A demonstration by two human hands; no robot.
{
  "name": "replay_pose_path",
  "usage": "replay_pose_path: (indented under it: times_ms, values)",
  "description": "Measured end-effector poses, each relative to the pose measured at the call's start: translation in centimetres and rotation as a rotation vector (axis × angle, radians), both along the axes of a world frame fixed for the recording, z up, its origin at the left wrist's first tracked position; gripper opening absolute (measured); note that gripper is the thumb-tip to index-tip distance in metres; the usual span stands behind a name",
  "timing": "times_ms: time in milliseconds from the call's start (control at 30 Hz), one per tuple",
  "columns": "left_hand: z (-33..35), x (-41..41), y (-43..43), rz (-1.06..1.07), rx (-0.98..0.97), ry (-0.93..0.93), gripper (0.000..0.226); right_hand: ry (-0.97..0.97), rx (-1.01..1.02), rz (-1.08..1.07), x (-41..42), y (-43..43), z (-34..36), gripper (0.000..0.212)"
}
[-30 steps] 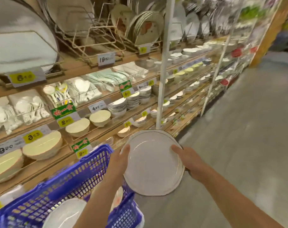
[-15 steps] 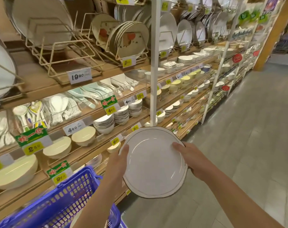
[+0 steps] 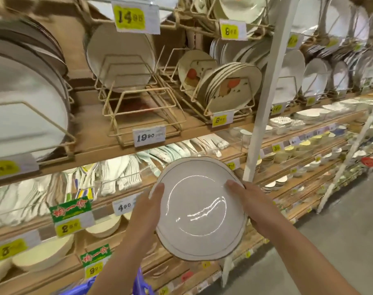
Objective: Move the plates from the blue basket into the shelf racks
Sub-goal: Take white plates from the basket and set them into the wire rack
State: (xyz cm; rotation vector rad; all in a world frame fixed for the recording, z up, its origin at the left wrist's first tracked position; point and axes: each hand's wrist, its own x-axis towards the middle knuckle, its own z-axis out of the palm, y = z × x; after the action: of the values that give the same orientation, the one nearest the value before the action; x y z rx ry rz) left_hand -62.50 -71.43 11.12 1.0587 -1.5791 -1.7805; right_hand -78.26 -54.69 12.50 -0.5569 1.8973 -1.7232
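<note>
I hold a white plate (image 3: 199, 209) with a thin dark rim line in front of the shelves, tilted towards me. My left hand (image 3: 146, 211) grips its left edge, thumb on the face. My right hand (image 3: 250, 202) grips the right edge the same way. Only a blue corner of the basket (image 3: 142, 284) shows at the bottom, behind my left forearm. Above the plate stands a wire shelf rack (image 3: 143, 111) with one white plate (image 3: 119, 56) at its back and open slots in front.
A rack of large white plates (image 3: 26, 107) is at the left and a rack of patterned plates (image 3: 228, 86) at the right. A white shelf post (image 3: 264, 99) rises just right of the held plate. Bowls and spoons fill lower shelves. Grey floor lies at the right.
Both hands have lifted the plate up towards the rack shelf. The view has tilted upward, so the basket has dropped almost out of sight.
</note>
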Motion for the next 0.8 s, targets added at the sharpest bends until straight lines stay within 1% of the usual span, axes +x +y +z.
replay_pose_path:
  times_ms: [100,267,333,400,500,533,600,633,700,733,767,800]
  values:
    - [1.5,0.7,-2.3,0.106,-0.049,0.065,0.029,0.029,-0.04,0.062,-0.5,-3.5,1.5,0.019]
    - [3.7,2.2,-3.5,0.21,-0.083,0.181,0.023,0.064,-0.158,0.167,-1.2,-7.9,3.6,0.024]
    - [3.4,2.5,-2.6,0.295,-0.051,0.218,0.029,0.06,-0.215,0.2,-1.4,-9.1,4.3,0.025]
    - [2.6,1.9,-0.9,0.364,0.008,0.236,0.042,0.023,-0.282,0.218,-1.8,-10.0,5.1,0.024]
    - [2.0,-0.2,1.8,0.387,0.046,0.31,0.051,-0.027,-0.372,0.223,-2.3,-10.8,6.3,0.022]
    - [1.7,-0.6,2.3,0.431,0.023,0.311,0.051,-0.034,-0.392,0.216,-2.2,-10.9,6.2,0.021]
    - [2.3,-1.8,2.6,0.592,-0.043,0.32,0.05,-0.051,-0.425,0.285,-2.5,-10.9,6.6,0.019]
    - [2.9,-2.1,2.5,0.65,-0.044,0.338,0.058,-0.047,-0.419,0.332,-2.8,-10.7,6.9,0.018]
    - [4.7,-2.1,2.4,0.688,-0.069,0.372,0.082,0.018,-0.382,0.423,-4.2,-10.3,7.5,0.019]
    - [5.4,-1.8,2.2,0.699,-0.119,0.358,0.087,0.071,-0.374,0.476,-4.9,-10.0,8.2,0.021]
    - [6.3,-1.6,2.1,0.696,-0.19,0.319,0.082,0.141,-0.381,0.536,-5.8,-9.6,9.1,0.023]
    - [7.2,-1.2,2.1,0.685,-0.292,0.254,0.07,0.221,-0.408,0.606,-6.8,-9.2,9.9,0.024]
